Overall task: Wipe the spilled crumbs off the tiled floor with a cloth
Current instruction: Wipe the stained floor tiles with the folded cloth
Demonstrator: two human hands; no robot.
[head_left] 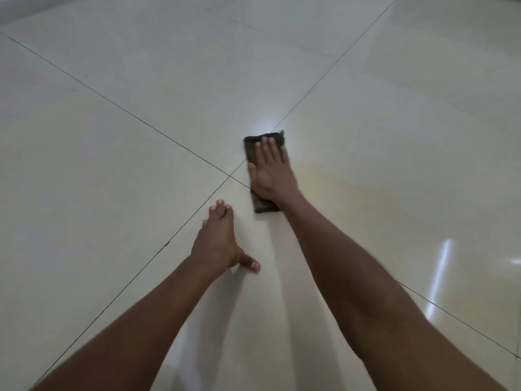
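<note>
A dark folded cloth (251, 149) lies flat on the glossy cream tiled floor (141, 136), just right of where the grout lines cross. My right hand (269, 172) rests palm down on the cloth with fingers stretched forward, covering its middle; only the cloth's far end and near end show. My left hand (218, 239) is planted on the bare tile nearer to me and to the left of the cloth, fingers together, thumb spread out to the right. It holds nothing. No crumbs can be made out on the floor.
Dark grout lines (158, 132) cross at a point just left of the cloth. Light reflections (439, 275) streak the tile at the right. Bare tile stretches all around the hands.
</note>
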